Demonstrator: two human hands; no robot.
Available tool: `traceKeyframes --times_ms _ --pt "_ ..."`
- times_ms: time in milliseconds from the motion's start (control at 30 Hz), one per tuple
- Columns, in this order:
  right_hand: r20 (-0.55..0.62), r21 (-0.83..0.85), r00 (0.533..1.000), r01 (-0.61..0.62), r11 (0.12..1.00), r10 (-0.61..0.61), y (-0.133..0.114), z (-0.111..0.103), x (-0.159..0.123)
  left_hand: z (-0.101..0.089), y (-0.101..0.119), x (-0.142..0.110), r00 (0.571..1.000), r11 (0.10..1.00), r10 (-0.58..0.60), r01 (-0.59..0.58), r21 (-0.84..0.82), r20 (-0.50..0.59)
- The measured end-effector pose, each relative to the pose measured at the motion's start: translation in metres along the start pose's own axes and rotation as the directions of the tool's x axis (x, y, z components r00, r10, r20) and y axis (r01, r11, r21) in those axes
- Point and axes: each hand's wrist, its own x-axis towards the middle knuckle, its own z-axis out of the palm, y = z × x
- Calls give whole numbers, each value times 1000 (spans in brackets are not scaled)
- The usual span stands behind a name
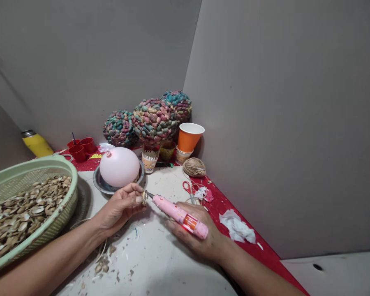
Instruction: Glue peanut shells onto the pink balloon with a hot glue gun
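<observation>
Between the fingertips of my left hand (123, 206) is a small shell (144, 198), held over the white board. My right hand (197, 234) is wrapped round a pink hot glue gun (175, 213), whose metal nozzle (149, 195) points left and meets the shell or nearly so. Just beyond my left hand, a pale pink balloon (119, 166) rests in a grey metal bowl (98, 181). To the left stands a green basket (70, 197) full of shells (27, 211).
Behind the bowl stand several colourful shell-covered balls (156, 121). An orange paper cup (189, 137), a twine ball (194, 167), red-handled scissors (187, 187) and crumpled tissue (237, 226) lie along the right. Red cups (77, 153) and a yellow bottle (37, 144) stand far left. Grey walls enclose the table.
</observation>
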Motion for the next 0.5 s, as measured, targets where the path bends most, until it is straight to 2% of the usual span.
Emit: traceKeyframes --times_ms 500 --pt "-2 -14 1000 -23 1000 23 -2 -2 -1 2 3 -1 1000 999 10 -9 -47 23"
